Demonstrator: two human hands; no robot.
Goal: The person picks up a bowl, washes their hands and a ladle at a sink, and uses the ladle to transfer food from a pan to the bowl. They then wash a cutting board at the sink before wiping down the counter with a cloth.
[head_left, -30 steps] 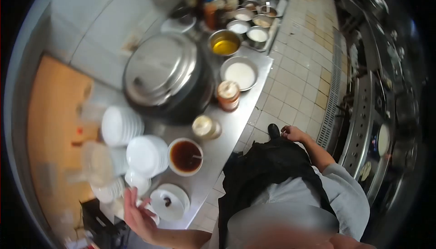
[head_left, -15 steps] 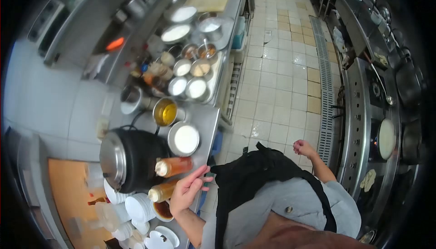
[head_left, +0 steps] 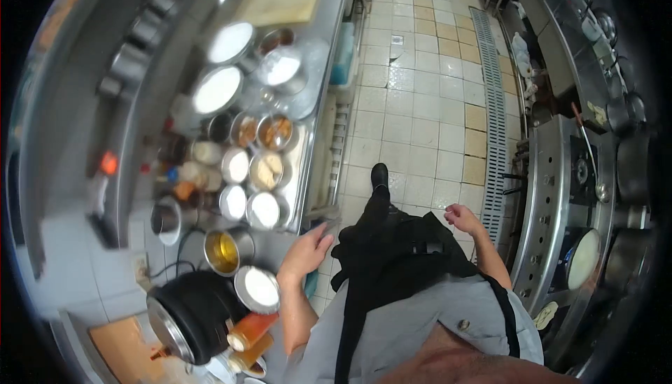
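My left hand (head_left: 306,252) is open, its fingers stretched forward near the counter edge, holding nothing. Beside it on the counter stand a steel bowl of something white (head_left: 257,289) and a steel pot of yellow liquid (head_left: 227,251). Closer to my body, two squeeze bottles, one red-orange (head_left: 253,331) and one amber (head_left: 252,353), lie next to a black lidded pot (head_left: 199,307). My right hand (head_left: 460,217) hangs over the floor on the other side, fingers curled in, with nothing visible in them. It touches nothing.
Ahead on the left counter are several containers with white contents, a bowl of brown pieces (head_left: 274,132) and a cutting board (head_left: 276,2). A tiled aisle (head_left: 409,118) with a drain grate (head_left: 490,104) runs ahead. On the right, a stove (head_left: 542,202) carries a ladle (head_left: 602,191) and a pan (head_left: 583,258).
I have moved forward along the aisle, and the counter has slid back past me. My left hand has gone from beside the bottles to past the white-filled bowl. A black shoe now shows ahead.
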